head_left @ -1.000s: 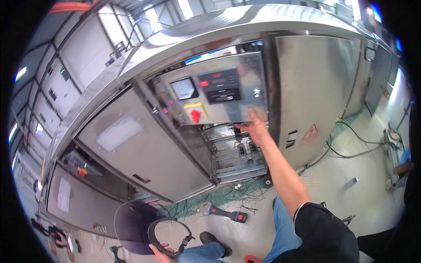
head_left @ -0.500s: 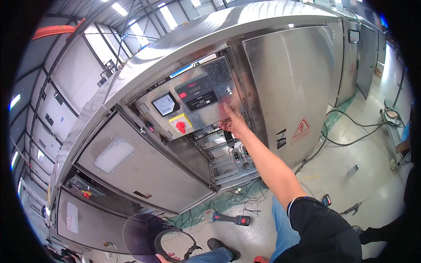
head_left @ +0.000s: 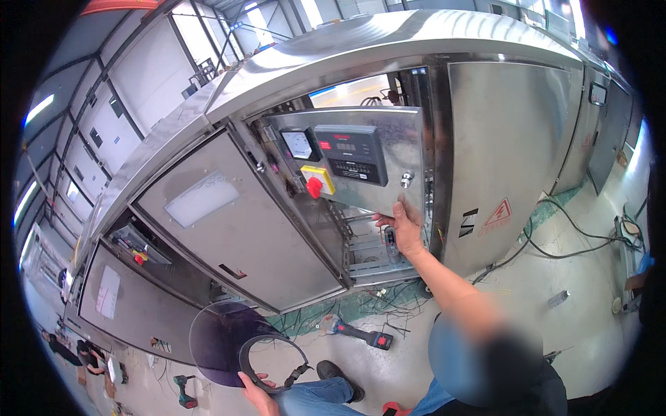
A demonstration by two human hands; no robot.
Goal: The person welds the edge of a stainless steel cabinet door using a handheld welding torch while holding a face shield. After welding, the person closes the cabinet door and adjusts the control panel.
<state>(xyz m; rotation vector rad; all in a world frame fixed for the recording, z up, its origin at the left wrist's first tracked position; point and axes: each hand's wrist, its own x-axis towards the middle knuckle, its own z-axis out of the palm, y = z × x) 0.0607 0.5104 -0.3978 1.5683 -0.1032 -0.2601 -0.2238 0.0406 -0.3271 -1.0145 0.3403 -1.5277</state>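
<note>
A metal instrument panel door hangs partly swung out from its cabinet bay. My right hand grips its lower edge near the free corner, thumb on the front and fingers curled underneath. Just above the thumb sits a silver latch knob. The panel carries a dial meter, a dark digital display unit and a yellow rotary switch with a red handle. Low on the left, my left hand holds a tinted face shield by its dark headband.
Steel cabinet doors flank the bay. On the floor lie a cordless power tool, a green cordless drill, scattered cut wires, a can and black cables. People are far off at lower left.
The panel door has swung outward, opening a gap behind its top and free edge. My right hand has moved with it, gripping the lower edge. The view has shifted; the left hand still holds the shield.
</note>
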